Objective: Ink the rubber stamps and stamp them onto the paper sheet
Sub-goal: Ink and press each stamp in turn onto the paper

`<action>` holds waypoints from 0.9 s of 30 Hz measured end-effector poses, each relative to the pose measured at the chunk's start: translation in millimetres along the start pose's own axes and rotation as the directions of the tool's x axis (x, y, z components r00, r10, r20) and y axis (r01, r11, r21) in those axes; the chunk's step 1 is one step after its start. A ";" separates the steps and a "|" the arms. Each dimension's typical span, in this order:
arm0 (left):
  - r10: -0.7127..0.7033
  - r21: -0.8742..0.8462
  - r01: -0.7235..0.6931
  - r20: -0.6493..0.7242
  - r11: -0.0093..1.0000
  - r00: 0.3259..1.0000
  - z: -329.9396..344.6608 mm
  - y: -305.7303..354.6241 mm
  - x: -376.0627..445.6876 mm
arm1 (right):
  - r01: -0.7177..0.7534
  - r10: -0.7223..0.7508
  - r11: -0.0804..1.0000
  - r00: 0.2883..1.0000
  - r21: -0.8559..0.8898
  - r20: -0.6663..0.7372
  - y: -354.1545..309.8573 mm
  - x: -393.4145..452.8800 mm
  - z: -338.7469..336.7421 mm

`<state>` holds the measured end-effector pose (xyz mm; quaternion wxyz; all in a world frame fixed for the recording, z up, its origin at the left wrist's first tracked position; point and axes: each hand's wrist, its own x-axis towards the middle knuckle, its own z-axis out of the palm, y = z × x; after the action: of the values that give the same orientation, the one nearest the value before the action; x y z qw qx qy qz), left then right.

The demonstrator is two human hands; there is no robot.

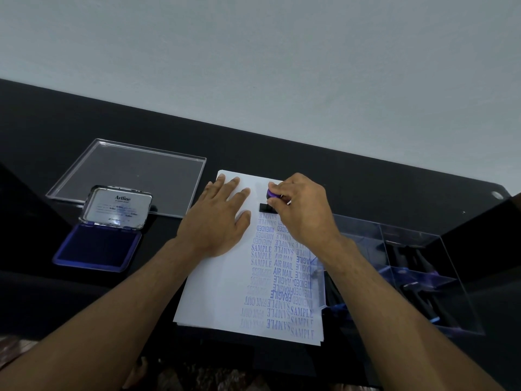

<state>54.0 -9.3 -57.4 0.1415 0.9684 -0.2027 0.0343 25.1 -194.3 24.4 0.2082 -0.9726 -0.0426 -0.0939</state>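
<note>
Head view shows our right hand (300, 206) closed around the purple-topped rubber stamp with a black base (271, 199), pressing it onto the white paper sheet (222, 280) near the sheet's far edge, just above the rows of blue and purple word prints. Our left hand (218, 218) lies flat and open on the sheet's left half, gripping nothing, pinning the paper to the black table (366, 179).

We judge the press is in progress. To do it well, we should bear straight down, keep the base level so every letter prints, and lift vertically to avoid smearing. The left palm should stay planted until the stamp is clear.

The open purple ink pad in its metal-lidded tin (98, 246) sits toward the table's left side, in front of a clear plastic lid (135, 176); a clear acrylic organiser holding more stamps (408, 266) stands just right of the sheet.
</note>
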 end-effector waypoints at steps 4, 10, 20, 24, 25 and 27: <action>0.003 -0.010 -0.003 0.004 1.000 1.000 -0.9 0.2 0.0 | 0.004 -0.004 1.000 1.000 0.019 -0.008 -2.3 0.0 -4.0; 0.007 -0.018 -0.007 -0.008 1.000 1.000 -0.3 0.7 -0.4 | -0.027 0.028 0.999 0.999 0.045 -0.022 -6.9 2.9 -5.5; 0.011 -0.003 -0.011 -0.003 1.000 1.000 -1.3 0.9 -1.0 | -0.051 0.052 0.998 0.998 0.042 -0.032 -6.8 5.4 -1.7; 0.008 -0.010 -0.008 -0.002 1.000 1.000 -1.2 0.9 -0.6 | -0.067 0.068 0.997 0.997 0.034 -0.029 -6.4 7.1 0.2; 0.010 -0.011 -0.010 -0.004 1.000 1.000 -1.0 0.9 -0.5 | -0.072 0.073 0.997 0.997 0.036 -0.029 -6.1 7.4 0.4; 0.010 -0.012 -0.010 -0.009 1.000 1.000 -0.7 0.8 -0.5 | -0.077 0.078 0.996 0.997 0.044 -0.029 -5.8 8.2 1.0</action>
<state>53.2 -9.6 -56.5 0.1483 0.9662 -0.2073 0.0381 32.6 -188.2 27.5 0.2330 -0.9674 -0.0035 -0.0996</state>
